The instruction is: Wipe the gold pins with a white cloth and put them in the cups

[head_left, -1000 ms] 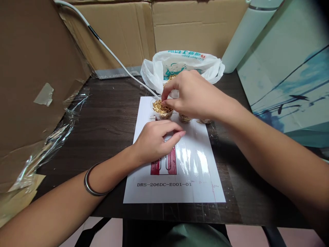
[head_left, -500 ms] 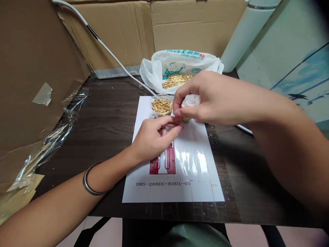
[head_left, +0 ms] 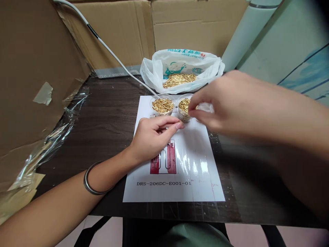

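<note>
My left hand (head_left: pixel 153 136) rests on a white laminated sheet (head_left: pixel 180 171), fingers curled and pinched on a red strip part (head_left: pixel 164 160) that lies on the sheet. My right hand (head_left: pixel 226 103) hovers, blurred, beside the right one of two small clear cups of gold pins (head_left: pixel 162 105) (head_left: pixel 184 107); its fingertips are pinched together and something white shows in the palm. What the fingertips hold is too small to make out. Behind the cups a white plastic bag (head_left: pixel 159 73) holds a heap of gold pins (head_left: pixel 180 79).
Cardboard walls (head_left: pixel 33 75) stand at the left and back of the dark wooden table (head_left: pixel 108 113). A white cable (head_left: pixel 110 53) runs diagonally to the bag. Crumpled clear film (head_left: pixel 48 144) lies at the left. A pale bottle (head_left: pixel 244 34) and a blue-printed panel (head_left: pixel 295 51) stand at the right.
My right hand has moved from the left cup rightwards to the right cup, uncovering both cups and the bag's pins. My left hand has stayed on the red strip.
</note>
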### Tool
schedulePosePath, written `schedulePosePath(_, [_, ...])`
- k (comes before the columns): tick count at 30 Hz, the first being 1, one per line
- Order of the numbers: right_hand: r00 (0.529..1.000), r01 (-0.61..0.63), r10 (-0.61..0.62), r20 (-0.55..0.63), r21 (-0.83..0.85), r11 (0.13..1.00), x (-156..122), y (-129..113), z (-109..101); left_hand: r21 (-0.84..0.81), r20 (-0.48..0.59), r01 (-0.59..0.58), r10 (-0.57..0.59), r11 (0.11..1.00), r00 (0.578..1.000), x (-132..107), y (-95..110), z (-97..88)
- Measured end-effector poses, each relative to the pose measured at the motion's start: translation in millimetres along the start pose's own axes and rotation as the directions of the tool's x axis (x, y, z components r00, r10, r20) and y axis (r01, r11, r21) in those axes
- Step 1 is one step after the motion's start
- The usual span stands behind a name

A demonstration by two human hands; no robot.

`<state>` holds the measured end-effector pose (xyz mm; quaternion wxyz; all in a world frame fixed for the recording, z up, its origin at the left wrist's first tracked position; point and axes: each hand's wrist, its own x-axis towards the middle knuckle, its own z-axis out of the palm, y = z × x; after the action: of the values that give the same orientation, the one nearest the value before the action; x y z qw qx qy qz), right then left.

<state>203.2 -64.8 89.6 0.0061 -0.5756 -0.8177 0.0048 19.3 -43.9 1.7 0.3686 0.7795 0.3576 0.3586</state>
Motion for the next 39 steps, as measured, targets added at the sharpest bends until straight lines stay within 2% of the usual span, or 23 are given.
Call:
schedulePosePath(3, [0.994, 0.055, -0.075, -0.075, -0.234, 0.971, -18.6, -0.9, 17.8, 0.032, 0.014, 0.006, -0.006, 0.999, 1.000, 0.2, 0.5, -0.2])
schedulePosePath(7, [0.995, 0.103, -0.102, 0.018, -0.335, 0.936, -29.7, -4.1, 40.4, 0.042, 0.031, 0.023, -0.025, 0.999, 0.999, 0.8, 1.3, -0.4])
schedulePosePath(12, [0.994, 0.019, 0.022, 0.110, -0.361, 0.932, -23.1, -11.4, 43.1, 0.044, 0.060, 0.049, -0.052, 0.998, 0.997, 0.4, -1.2, 0.8])
schedulePosePath(15, [0.990, -0.005, 0.057, 0.129, -0.373, 0.928, -19.8, -13.6, 42.5, 0.030, 0.061, 0.043, -0.045, 0.999, 0.997, -0.5, -3.5, 2.4])
schedulePosePath(19, [0.988, 0.022, 0.037, 0.151, -0.373, 0.928, -17.6, -14.5, 45.7, 0.017, 0.033, 0.015, -0.016, 1.000, 0.999, -1.4, -4.7, 3.1])
schedulePosePath(26, [0.990, 0.062, -0.017, 0.143, -0.316, 0.947, -15.4, -14.6, 48.2, 0.181, 0.020, -0.121, 0.119, 0.976, 0.993, 0.9, -2.7, -0.8])
schedulePosePath(30, [0.994, 0.085, -0.057, 0.098, -0.319, 0.944, -18.6, -6.3, 46.1, 0.209, 0.027, -0.127, 0.124, 0.970, 0.992, 1.6, -2.6, -1.3])
schedulePosePath(34, [0.998, 0.034, -0.016, 0.053, -0.344, 0.938, -20.2, 2.8, 42.1, 0.233, 0.049, -0.134, 0.126, 0.963, 0.991, 1.5, -2.8, -1.7])
schedulePosePath(39, [0.993, 0.090, -0.060, 0.100, -0.328, 0.940, -18.4, 1.9, 43.9, 0.242, 0.065, -0.149, 0.137, 0.959, 0.988, 1.6, -3.5, -2.2])
